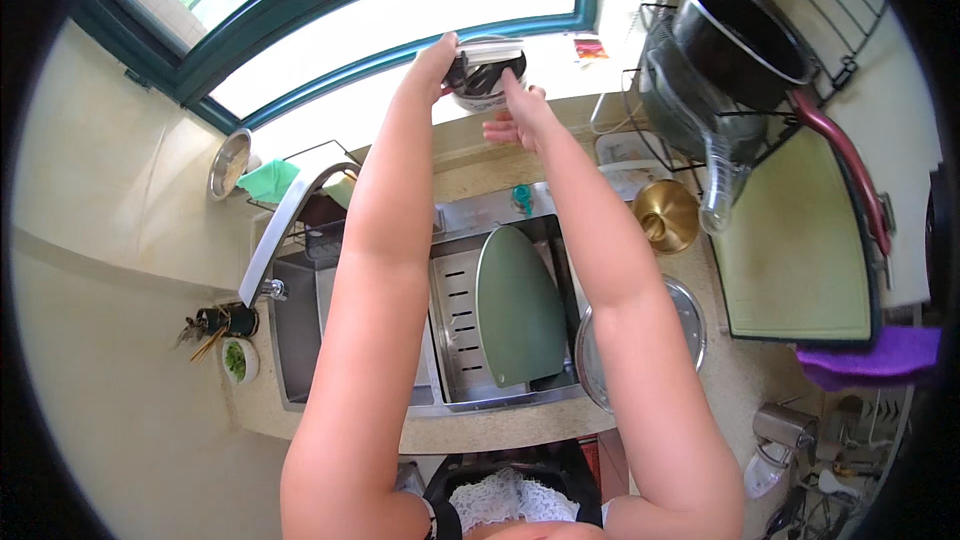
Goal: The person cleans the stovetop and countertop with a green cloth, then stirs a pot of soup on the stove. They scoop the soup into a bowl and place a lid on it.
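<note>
On the bright windowsill stands a patterned bowl [480,103] with dark items [484,79] and a flat white piece [491,52] in its top. What the dark items are is too small to tell. My left hand [439,66] grips the bowl's left side, its fingers partly hidden. At the right side is my right hand [523,111], thumb up against the rim and the other fingers spread apart below it, in front of the bowl. Below my forearms, a green cutting board [517,315] leans in the right basin of a steel sink [454,390].
At right, a wire rack [694,165] holds a black saucepan [739,37] and a clear-handled lid or pan. A gold funnel-like piece [666,216], a glass lid [686,315] and a pale green board [802,247] are nearby. The faucet [281,225] arches at left.
</note>
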`<action>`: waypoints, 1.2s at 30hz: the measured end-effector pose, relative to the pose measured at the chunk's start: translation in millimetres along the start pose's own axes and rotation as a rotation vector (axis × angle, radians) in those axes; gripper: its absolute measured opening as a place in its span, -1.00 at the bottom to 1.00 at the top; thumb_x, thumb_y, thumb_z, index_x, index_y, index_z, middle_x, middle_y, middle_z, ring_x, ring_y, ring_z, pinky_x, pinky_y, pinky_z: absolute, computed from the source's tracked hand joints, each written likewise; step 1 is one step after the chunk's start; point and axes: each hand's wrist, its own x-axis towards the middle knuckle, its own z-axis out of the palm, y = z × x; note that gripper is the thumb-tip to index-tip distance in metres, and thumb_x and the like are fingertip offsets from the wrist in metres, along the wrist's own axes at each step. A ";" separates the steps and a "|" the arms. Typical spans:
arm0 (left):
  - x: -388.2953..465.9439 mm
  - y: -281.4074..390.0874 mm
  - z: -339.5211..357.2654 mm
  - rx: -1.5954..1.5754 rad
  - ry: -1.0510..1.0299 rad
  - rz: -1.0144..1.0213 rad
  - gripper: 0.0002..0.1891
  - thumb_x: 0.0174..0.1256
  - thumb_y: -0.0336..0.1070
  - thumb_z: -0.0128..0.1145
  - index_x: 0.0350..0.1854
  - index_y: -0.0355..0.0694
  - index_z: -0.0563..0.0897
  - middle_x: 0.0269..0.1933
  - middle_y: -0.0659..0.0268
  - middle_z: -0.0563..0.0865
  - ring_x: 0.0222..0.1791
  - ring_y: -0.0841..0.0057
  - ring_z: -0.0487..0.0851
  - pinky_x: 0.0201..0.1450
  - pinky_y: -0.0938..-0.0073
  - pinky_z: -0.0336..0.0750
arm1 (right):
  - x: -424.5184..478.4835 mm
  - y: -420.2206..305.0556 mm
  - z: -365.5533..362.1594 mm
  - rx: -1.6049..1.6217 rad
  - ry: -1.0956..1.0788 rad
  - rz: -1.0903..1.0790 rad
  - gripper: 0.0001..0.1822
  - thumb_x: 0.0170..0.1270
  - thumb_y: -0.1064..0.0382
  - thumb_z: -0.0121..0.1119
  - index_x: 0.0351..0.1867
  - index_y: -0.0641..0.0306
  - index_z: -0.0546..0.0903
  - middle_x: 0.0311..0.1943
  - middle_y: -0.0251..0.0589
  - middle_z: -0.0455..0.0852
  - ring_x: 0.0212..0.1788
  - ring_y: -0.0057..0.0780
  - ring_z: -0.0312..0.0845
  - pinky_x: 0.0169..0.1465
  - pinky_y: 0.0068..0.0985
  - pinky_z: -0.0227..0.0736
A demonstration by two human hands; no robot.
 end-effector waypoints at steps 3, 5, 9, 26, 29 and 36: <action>-0.9 1.0 -18.5 -0.086 0.033 0.021 -0.79 0.25 -0.13 0.03 -0.22 -0.13 0.54 -0.20 0.25 0.57 -0.24 0.40 0.57 -0.20 0.30 0.53 | 29.8 6.1 26.1 0.019 -0.151 0.023 -0.55 0.47 0.26 -0.06 0.23 0.62 0.30 -0.04 0.23 0.61 -0.20 -0.07 0.75 -0.20 -0.29 0.82; -10.0 4.2 -13.9 -0.068 0.080 0.095 -0.84 0.25 -0.27 0.01 -0.23 -0.22 0.55 -0.33 0.29 0.57 -0.34 0.48 0.55 -0.28 0.38 0.52 | 45.0 17.1 17.0 0.084 -0.237 0.005 -0.55 0.42 0.35 -0.10 0.24 0.57 0.17 -0.11 0.24 0.64 -0.27 -0.04 0.76 -0.27 -0.30 0.82; -104.7 -11.9 -45.1 -0.530 -0.046 0.207 -0.70 0.17 -0.37 0.01 -0.04 -0.29 0.56 -0.14 0.26 0.63 -0.13 0.47 0.57 -0.03 0.40 0.50 | 3.9 18.7 -0.1 0.137 -0.260 -0.037 -0.26 0.29 0.48 -0.07 0.36 0.24 -0.23 -0.09 0.21 0.60 -0.32 -0.08 0.75 -0.31 -0.31 0.82; -418.0 -326.4 -248.8 -0.476 0.505 -0.147 -0.32 0.24 -0.43 -0.07 0.48 -0.29 0.15 0.38 0.10 0.38 0.39 0.33 0.35 0.46 0.34 0.19 | -207.0 133.6 57.1 -0.856 -0.701 0.215 -0.47 0.27 0.40 -0.11 0.31 0.23 0.32 -0.32 -0.12 0.67 -0.61 -0.46 0.62 -0.55 -0.53 0.64; -393.3 -344.6 -280.9 -0.297 0.535 -0.022 -0.33 0.28 -0.42 -0.10 0.50 -0.27 0.12 0.43 0.09 0.30 0.44 0.32 0.30 0.48 0.35 0.15 | -169.9 179.9 103.5 -0.935 -0.638 -0.023 -0.61 0.31 0.37 -0.04 0.18 0.25 0.38 -0.36 -0.10 0.69 -0.56 -0.45 0.66 -0.54 -0.50 0.62; -360.7 -384.1 -327.2 -0.333 0.404 -0.040 -0.34 0.29 -0.40 -0.12 0.50 -0.21 0.14 0.41 0.08 0.35 0.41 0.29 0.33 0.45 0.36 0.18 | -143.7 208.9 158.6 -0.958 -0.499 0.149 -0.60 0.31 0.38 -0.10 0.19 0.30 0.26 -0.32 -0.09 0.69 -0.46 -0.40 0.70 -0.44 -0.51 0.67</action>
